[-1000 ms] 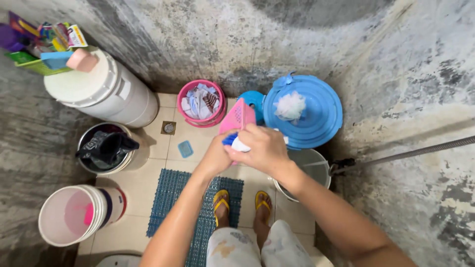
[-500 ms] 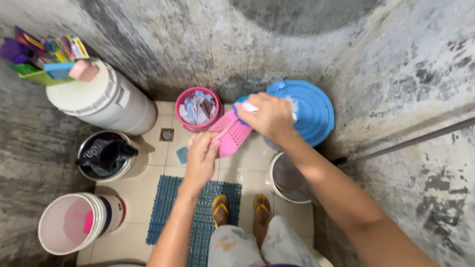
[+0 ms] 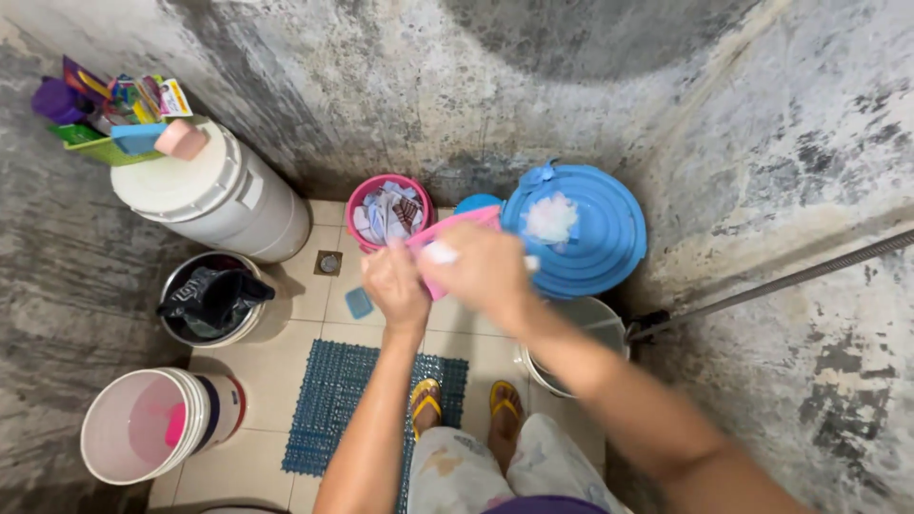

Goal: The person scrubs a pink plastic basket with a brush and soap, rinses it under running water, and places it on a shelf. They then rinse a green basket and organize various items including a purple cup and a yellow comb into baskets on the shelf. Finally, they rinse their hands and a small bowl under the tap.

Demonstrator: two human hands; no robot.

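Five round containers ring the tiled floor, counted from largest: one tall white drum at ten o'clock with a green caddy of bottles on its lid, one blue-lidded tub at one o'clock carrying a white mesh puff, one pale bucket lying tipped at eight o'clock, one steel pail of dark cloth at nine, one small pink bin at twelve. A sixth, a grey bucket, sits at four o'clock, half hidden by the forearm. One blue grid mat lies underfoot. Two hands meet at centre over one pink perforated scoop, flat and slotted, tilted on edge: the left hand curls closed on its lower edge, the right hand folds round a small white piece against it, though blur hides the exact finger grip
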